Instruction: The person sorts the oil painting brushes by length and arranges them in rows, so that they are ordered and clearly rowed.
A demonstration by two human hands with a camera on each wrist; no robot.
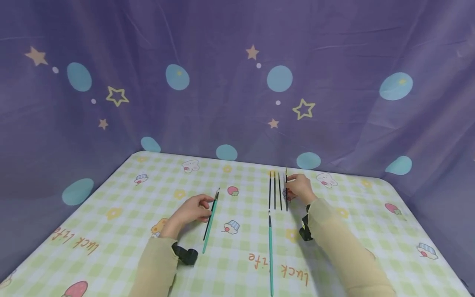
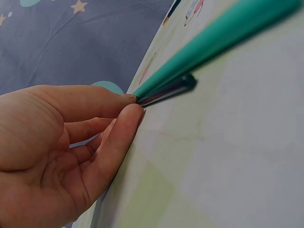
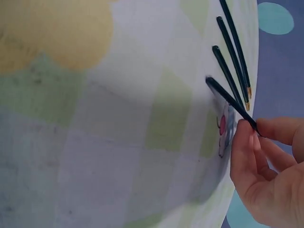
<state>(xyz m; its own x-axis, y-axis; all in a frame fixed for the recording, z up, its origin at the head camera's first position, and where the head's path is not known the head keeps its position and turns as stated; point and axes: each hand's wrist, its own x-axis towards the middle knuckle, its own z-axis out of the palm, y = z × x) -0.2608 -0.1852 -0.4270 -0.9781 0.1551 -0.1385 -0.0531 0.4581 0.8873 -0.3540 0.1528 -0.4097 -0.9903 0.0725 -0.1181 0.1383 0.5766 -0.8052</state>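
Observation:
My left hand (image 1: 193, 208), at the middle left of the table, pinches two paintbrushes between thumb and fingers. One has a teal handle (image 2: 213, 40); the thinner black one (image 2: 173, 90) lies alongside it. Towards the back right, my right hand (image 1: 299, 187) pinches a slim black paintbrush (image 3: 223, 90) near its bristle end. Just left of that brush, three more black paintbrushes (image 1: 275, 192) lie roughly parallel in a row, bristles towards the back. Another teal paintbrush (image 1: 271, 255) lies in front of the row, its bristles pointing away from me.
A green-and-white checked cloth (image 1: 130, 231) printed with fruit, cupcakes and lettering covers the table. Behind it hangs a purple curtain (image 1: 222, 115) with stars and blue ovals. Each wrist carries a small black camera.

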